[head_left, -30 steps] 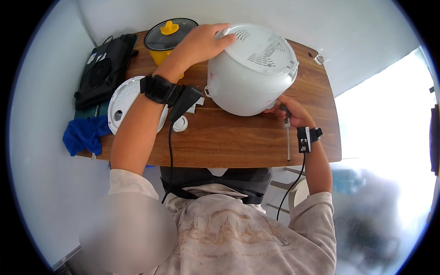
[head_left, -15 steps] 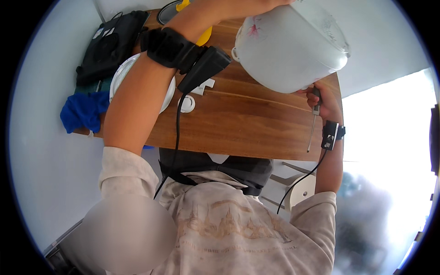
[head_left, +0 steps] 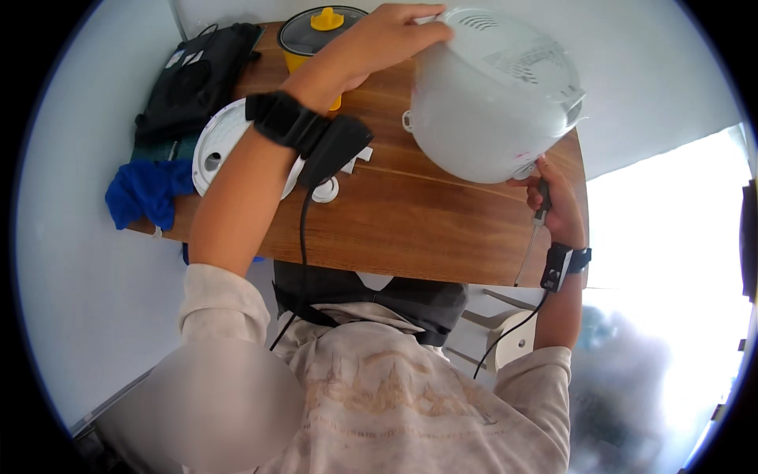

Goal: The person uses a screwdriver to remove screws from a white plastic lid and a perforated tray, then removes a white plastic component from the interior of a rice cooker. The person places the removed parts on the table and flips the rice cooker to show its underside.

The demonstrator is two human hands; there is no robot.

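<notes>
A white rice cooker body (head_left: 482, 126) is tilted over at the far right of the table, its vented underside turned up and away from me. My left hand (head_left: 387, 39) grips the upper left edge of that base, thumb and fingers at the rim. Low on its right side, my right hand (head_left: 562, 201) touches the body with its fingertips. The same hand is closed around a screwdriver (head_left: 542, 201) with a dark grey handle, whose thin shaft points down toward the table's near edge. Whether the cooker rests on the table is hard to see.
Partly behind my left forearm lies a round white perforated plate (head_left: 207, 146), with a small white round cap (head_left: 326, 189) nearby. A yellow pot (head_left: 294, 62) with a glass lid stands at the back. Leftward are a black case (head_left: 185, 87) and a blue cloth (head_left: 146, 189).
The cooker has tipped so its vented base shows more, and it sits slightly lower and to the left. My left hand has moved down and left; the screwdriver tip has shifted left and down.
</notes>
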